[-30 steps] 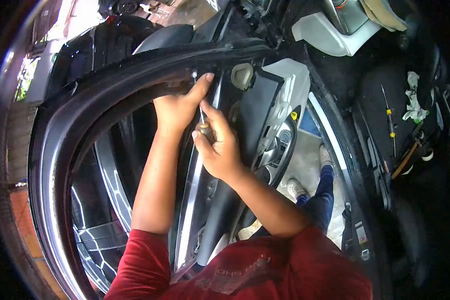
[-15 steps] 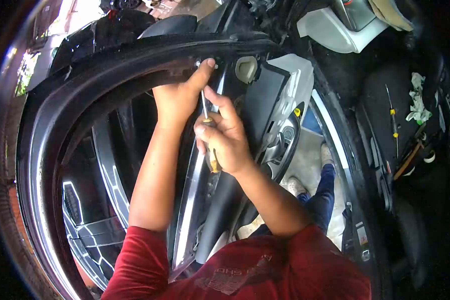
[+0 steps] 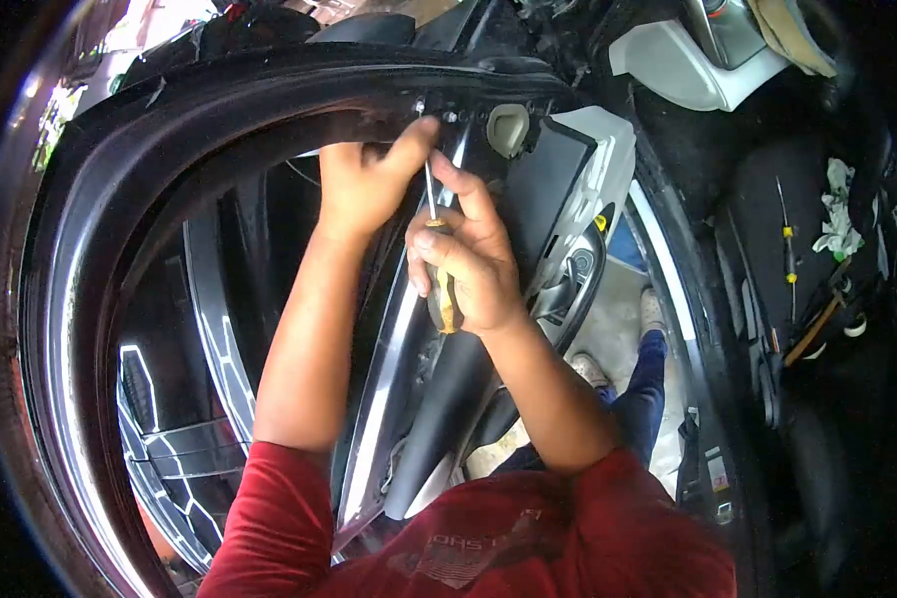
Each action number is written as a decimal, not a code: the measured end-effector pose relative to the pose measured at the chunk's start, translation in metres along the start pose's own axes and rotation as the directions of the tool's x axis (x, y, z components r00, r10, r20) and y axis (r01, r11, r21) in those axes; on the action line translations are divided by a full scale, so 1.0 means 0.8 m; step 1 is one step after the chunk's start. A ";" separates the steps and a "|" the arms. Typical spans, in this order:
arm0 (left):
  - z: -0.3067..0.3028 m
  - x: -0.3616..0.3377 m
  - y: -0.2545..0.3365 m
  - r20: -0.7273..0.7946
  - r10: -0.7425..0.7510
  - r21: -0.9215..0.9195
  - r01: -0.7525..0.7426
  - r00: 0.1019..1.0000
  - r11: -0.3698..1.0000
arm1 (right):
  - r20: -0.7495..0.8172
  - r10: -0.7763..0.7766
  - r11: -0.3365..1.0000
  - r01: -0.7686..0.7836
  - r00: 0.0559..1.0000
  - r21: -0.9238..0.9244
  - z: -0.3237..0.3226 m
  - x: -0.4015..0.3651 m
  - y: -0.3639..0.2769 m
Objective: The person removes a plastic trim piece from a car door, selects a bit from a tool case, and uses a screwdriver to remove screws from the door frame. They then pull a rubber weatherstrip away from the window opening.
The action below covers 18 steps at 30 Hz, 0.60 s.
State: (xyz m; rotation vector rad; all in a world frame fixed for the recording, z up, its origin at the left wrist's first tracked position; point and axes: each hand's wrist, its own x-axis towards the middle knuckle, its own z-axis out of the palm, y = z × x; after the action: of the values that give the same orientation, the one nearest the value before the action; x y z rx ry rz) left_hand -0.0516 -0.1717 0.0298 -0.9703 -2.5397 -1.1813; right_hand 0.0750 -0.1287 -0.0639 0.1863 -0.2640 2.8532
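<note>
My right hand is closed round the black-and-yellow handle of a screwdriver. The screwdriver's thin metal shaft points up toward my left thumb, and its tip is hidden there. My left hand grips the upper corner of a car door's window frame; its fingers disappear behind the frame while the thumb rests on the near side. Just above that thumb, a small bright fastener shows on the dark metal. Beside my hands stands the inner door panel, with a light grey trim edge.
A second screwdriver lies on the dark surface at right, near a crumpled pale cloth and a wooden-handled tool. A grey plastic trim piece sits at upper right. Glossy black bodywork shows at left.
The view has shifted slightly, so the door appears further right and higher. My left thumb sits lower relative to the fasteners, exposing more of them. The screwdriver handle has turned, showing more yellow.
</note>
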 end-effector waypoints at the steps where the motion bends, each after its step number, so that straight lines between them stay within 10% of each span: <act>1: -0.011 -0.004 -0.001 0.062 -0.032 -0.125 0.039 0.998 0.991 | 0.003 0.004 1.000 -0.004 1.000 -0.003 -0.003 0.000 -0.001; 14: -0.004 -0.005 -0.011 0.002 0.123 0.040 -0.123 0.992 0.992 | -0.025 0.052 0.959 -0.056 0.998 -0.279 -0.017 0.004 -0.021; 18: 0.001 0.005 -0.005 -0.033 0.175 -0.065 -0.177 0.984 0.982 | -0.107 -0.127 0.745 0.024 0.986 -0.666 -0.017 0.009 0.006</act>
State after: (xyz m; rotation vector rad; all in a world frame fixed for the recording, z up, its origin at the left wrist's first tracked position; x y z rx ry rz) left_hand -0.0575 -0.1708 0.0282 -1.1597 -2.3500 -1.2267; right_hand 0.0656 -0.1288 -0.0770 -0.1568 -1.1814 2.4780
